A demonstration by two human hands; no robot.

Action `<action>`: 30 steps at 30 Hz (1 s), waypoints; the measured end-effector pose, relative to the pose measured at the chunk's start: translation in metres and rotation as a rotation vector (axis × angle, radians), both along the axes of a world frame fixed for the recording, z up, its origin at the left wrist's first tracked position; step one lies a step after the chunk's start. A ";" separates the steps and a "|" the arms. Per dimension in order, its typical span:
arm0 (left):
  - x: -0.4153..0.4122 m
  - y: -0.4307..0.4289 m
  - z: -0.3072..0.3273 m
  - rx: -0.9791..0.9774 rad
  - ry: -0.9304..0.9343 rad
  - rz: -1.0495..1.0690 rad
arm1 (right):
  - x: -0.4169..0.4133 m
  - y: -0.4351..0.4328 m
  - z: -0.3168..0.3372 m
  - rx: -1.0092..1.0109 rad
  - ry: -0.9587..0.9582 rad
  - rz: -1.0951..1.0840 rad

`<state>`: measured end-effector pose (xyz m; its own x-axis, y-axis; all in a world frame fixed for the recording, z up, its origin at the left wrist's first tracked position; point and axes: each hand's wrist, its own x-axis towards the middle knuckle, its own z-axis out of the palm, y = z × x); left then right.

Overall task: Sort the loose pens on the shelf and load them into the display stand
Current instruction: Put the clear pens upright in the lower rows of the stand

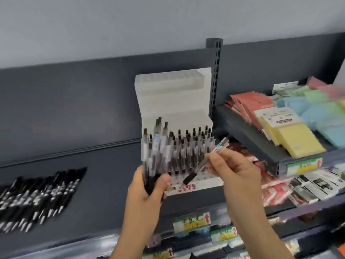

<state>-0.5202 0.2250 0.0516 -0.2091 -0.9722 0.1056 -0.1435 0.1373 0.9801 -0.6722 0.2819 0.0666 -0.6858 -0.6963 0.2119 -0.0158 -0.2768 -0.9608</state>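
Observation:
A white stepped display stand [173, 101] stands on the dark shelf against the back panel. Its lowest tier holds several upright clear pens with black tops [194, 146]; the upper tiers hold none. My left hand [149, 186] grips a bundle of several clear black-tipped pens [156, 150], upright, in front of the stand's left side. My right hand [233, 169] pinches a single clear pen [207, 159], slanted with its black grip pointing down-left over the stand's front row. A row of loose black pens [39, 195] lies on the shelf at the left.
The dark shelf [104, 184] runs left of the stand. Sticky-note pads in yellow, blue and green [298, 131] sit on a raised shelf at the right, with red packets [252, 105] behind. Price tags [192, 221] line the shelf edge below.

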 end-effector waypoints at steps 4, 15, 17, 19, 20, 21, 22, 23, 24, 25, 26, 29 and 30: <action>0.023 0.002 0.001 -0.023 0.122 0.268 | 0.001 -0.020 0.004 0.006 0.196 0.075; 0.052 0.016 -0.012 -0.024 0.179 0.411 | 0.027 -0.066 -0.004 0.145 0.756 0.179; 0.054 0.014 -0.011 -0.009 0.184 0.378 | 0.029 -0.069 -0.007 0.281 0.830 0.230; 0.056 0.011 -0.011 0.003 0.191 0.338 | 0.031 -0.070 -0.010 0.390 0.900 0.225; 0.056 0.009 -0.010 0.009 0.193 0.316 | 0.032 -0.070 -0.010 0.428 0.919 0.206; 0.056 0.008 -0.010 0.016 0.197 0.294 | 0.033 -0.070 -0.010 0.457 0.933 0.188; 0.056 0.007 -0.010 0.024 0.204 0.273 | 0.033 -0.070 -0.010 0.474 0.944 0.175; 0.055 0.006 -0.009 0.033 0.213 0.249 | 0.033 -0.069 -0.010 0.485 0.946 0.168; 0.054 0.005 -0.009 0.044 0.220 0.225 | 0.033 -0.068 -0.010 0.488 0.936 0.168; 0.053 0.005 -0.008 0.055 0.225 0.201 | 0.033 -0.066 -0.010 0.484 0.912 0.173; 0.053 0.004 -0.007 0.062 0.229 0.176 | 0.033 -0.064 -0.010 0.473 0.881 0.175; 0.050 0.005 -0.004 0.074 0.242 0.087 | 0.034 -0.051 -0.006 0.374 0.807 0.117; 0.049 0.006 -0.003 0.077 0.240 0.056 | 0.036 -0.047 -0.003 0.330 0.760 0.125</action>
